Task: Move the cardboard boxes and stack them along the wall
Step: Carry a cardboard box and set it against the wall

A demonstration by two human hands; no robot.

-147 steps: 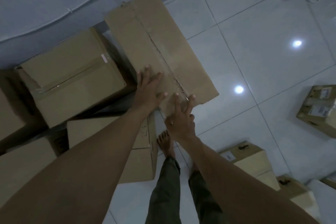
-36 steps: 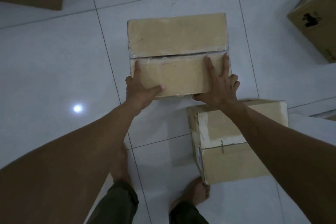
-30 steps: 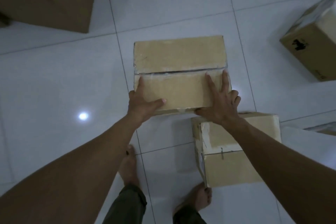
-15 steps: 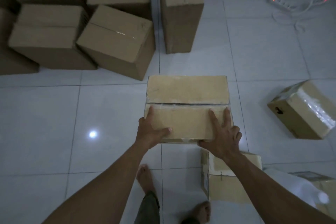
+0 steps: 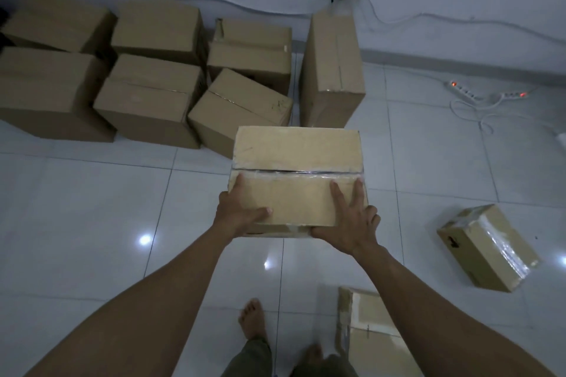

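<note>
I hold a taped cardboard box (image 5: 294, 159) up in front of me, above the tiled floor. My left hand (image 5: 237, 214) grips its near left corner, thumb on top. My right hand (image 5: 352, 223) grips the near right corner, fingers spread over the lid. Several cardboard boxes (image 5: 147, 95) stand grouped along the wall ahead on the left. A tall box (image 5: 332, 67) stands upright at the right end of that group, just beyond the box I carry.
A film-wrapped box (image 5: 487, 248) lies on the floor to the right, and another box (image 5: 364, 330) sits near my right foot. Power strips (image 5: 462, 92) with white cables trail across the floor at the far right by the wall.
The view has lifted from the floor towards the wall, and the stacked boxes have come fully into sight. The box stays gripped in both hands as I step forward.
</note>
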